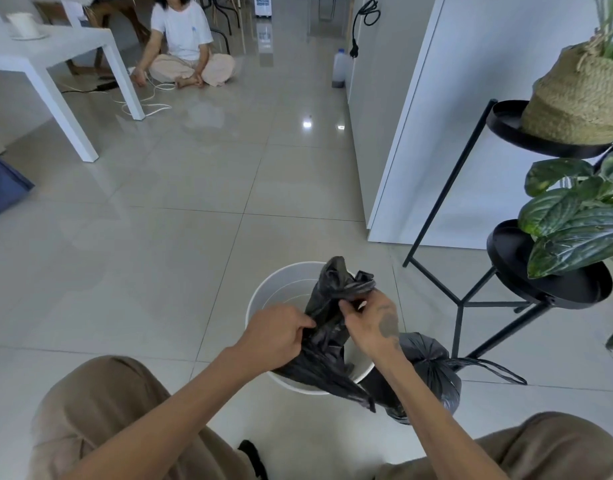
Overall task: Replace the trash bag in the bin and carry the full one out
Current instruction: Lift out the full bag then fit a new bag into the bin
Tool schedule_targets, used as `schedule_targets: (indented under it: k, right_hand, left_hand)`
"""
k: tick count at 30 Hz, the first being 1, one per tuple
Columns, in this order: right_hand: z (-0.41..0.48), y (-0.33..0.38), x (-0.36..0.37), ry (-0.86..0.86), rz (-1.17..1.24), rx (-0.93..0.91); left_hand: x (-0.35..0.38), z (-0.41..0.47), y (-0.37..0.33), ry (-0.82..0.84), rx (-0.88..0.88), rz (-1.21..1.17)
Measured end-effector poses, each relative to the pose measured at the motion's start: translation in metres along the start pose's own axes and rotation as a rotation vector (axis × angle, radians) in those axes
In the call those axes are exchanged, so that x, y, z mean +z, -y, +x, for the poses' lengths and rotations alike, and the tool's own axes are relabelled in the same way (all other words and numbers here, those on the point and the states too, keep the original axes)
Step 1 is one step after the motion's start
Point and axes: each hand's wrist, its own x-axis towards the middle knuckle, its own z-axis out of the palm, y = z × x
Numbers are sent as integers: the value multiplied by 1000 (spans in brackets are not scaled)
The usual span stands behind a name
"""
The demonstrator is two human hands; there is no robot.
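Over the empty white bin, left hand and right hand each pinch a crumpled fresh black bag; thin, limp and likely slippery, it is best gripped at its mouth edges. The tied full bag sits on the floor, touching the bin's right side.

Both hands pinching (grips closed).

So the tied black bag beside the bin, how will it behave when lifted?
The tied bag looks bulging, so probably fairly heavy. Its thin film will likely sag. The knotted handles probably give a firm hold.
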Motion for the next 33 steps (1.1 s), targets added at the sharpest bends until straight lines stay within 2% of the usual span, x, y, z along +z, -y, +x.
schedule_targets:
  k: [2,4,7,10,13,16,18,21,23,27,29,31,33]
  right_hand:
    - [-1,-4,1,47,-158,-105]
    - [2,-9,-5,140,-294,-134]
    - [13,-19,-24,264,-458,2]
    - [31,-33,-47,381,-606,66]
    - [48,-49,-72,496,-597,105]
    - [64,-58,-89,608,-450,191]
    - [68,-54,-92,508,-471,176]
    - [65,-41,-82,227,-557,121]
    - [64,-36,-72,145,-498,137]
    - [71,-37,-69,258,-426,80]
    - [77,-38,-75,357,-334,25]
    - [81,-36,-79,437,-236,-8]
    - [83,-32,-78,470,-169,-53]
  left_hand:
    - [-9,4,-3,72,-93,176]
    - [-20,8,2,115,-213,264]
    - [-35,13,26,179,-387,347]
    - [-47,13,52,219,-486,383]
    - [-60,9,74,279,-517,330]
    - [-67,8,93,414,-560,71]
    - [-68,8,96,469,-535,-22]
    - [-59,7,83,464,-340,53]
    - [-45,2,76,482,-257,69]
    - [-35,-15,82,456,-289,-47]
    - [-43,-22,74,374,-265,43]
    - [-54,-23,57,166,-233,126]
    - [-62,-17,36,-117,-113,76]
